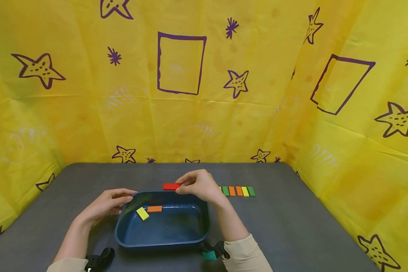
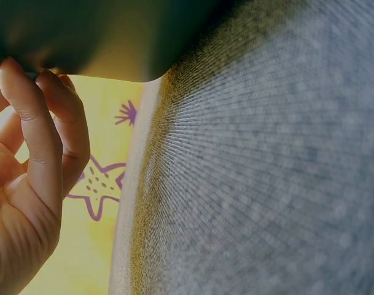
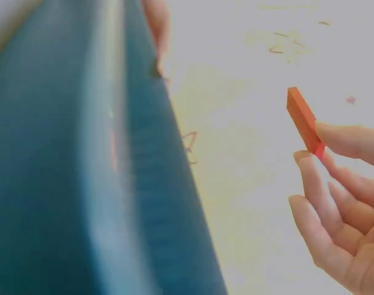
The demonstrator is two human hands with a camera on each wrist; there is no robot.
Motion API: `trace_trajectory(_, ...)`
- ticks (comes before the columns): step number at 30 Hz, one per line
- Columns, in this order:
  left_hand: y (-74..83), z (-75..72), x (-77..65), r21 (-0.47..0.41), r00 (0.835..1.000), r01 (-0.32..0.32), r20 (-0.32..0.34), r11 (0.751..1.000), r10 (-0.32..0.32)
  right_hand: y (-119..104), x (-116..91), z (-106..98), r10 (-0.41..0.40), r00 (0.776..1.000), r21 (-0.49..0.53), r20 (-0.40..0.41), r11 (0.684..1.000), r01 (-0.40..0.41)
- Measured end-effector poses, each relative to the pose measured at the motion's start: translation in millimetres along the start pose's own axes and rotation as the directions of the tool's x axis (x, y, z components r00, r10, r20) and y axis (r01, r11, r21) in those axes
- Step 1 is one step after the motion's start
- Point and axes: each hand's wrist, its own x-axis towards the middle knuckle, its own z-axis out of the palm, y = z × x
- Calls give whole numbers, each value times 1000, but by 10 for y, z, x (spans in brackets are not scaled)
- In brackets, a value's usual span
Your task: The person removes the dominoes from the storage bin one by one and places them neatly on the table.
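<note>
My right hand (image 1: 200, 185) pinches one end of a red block (image 1: 170, 186) between thumb and fingertips, over the far rim of a dark blue plastic bin (image 1: 176, 230). The right wrist view shows the same red block (image 3: 303, 121) held clear of the bin wall. With curled fingers, my left hand (image 1: 110, 204) grips the bin's far left corner; in the left wrist view its fingertips meet the bin's edge. Inside the bin lie a yellow block (image 1: 142, 214) and an orange block (image 1: 154, 209), close together at the far left.
Beyond the right hand stretches a row of green, orange and yellow blocks (image 1: 238, 191) on the dark grey table (image 1: 302, 226); the hand partly hides its left end. Yellow cloth (image 1: 204, 124) with purple drawings hangs behind the table and along both sides.
</note>
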Motion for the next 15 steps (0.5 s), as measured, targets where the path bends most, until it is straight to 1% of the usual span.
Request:
trace_trajectory(5,-2,-7,-5,2,1000,-5,1,1000,5,-30,-42,-146,-4,998,52,-68,999,8)
trace_trajectory(9,-17,-13,-3,-2,1000,-11,4,1000,11,-21,-56,-253,4,992,101,-130,995,9)
trace_trajectory(15,-31,-17,8,0,1000,-8,4,1000,8,24,-72,-423,69,971,188,-229,982,-25)
